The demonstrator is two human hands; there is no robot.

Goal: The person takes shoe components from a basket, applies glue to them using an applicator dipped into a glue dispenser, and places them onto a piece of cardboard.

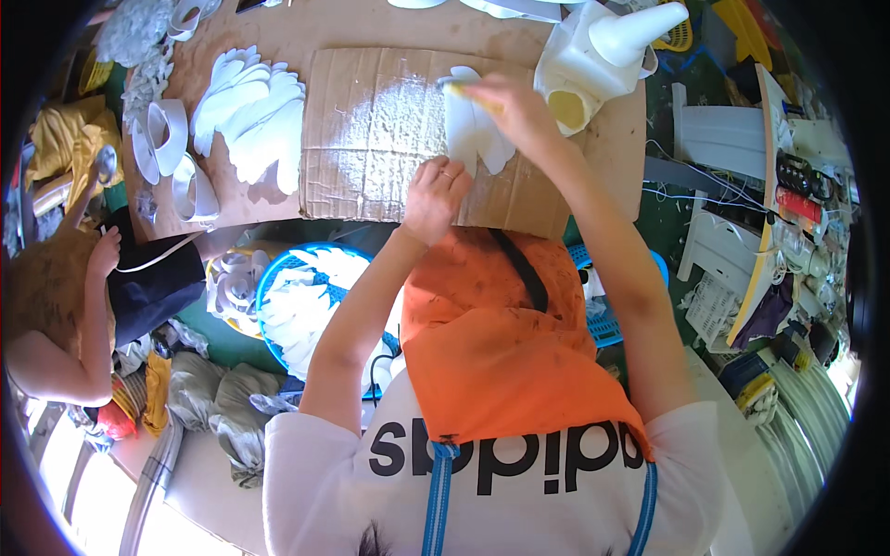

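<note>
A white lobed, wing-like piece (471, 125) lies on a flattened brown cardboard sheet (352, 176) coated with a shiny white wet smear. My left hand (436, 196) is closed at the piece's lower end, its fingers pinching the edge. In my closed right hand (519, 109) is a slim yellow-handled tool, seemingly a brush (456, 86), its tip at the piece's upper end; motion blurs the hand. Left of the cardboard, more white lobed pieces (255, 111) lie in an overlapping pile on the table (357, 23).
A white plastic jug (593, 65) with a cut opening stands right of the cardboard. White curled rings (169, 134) sit at the table's left. Below are blue baskets (269, 287) with white pieces. At the left sits another person (65, 287); a cluttered shelf (765, 204) stands right.
</note>
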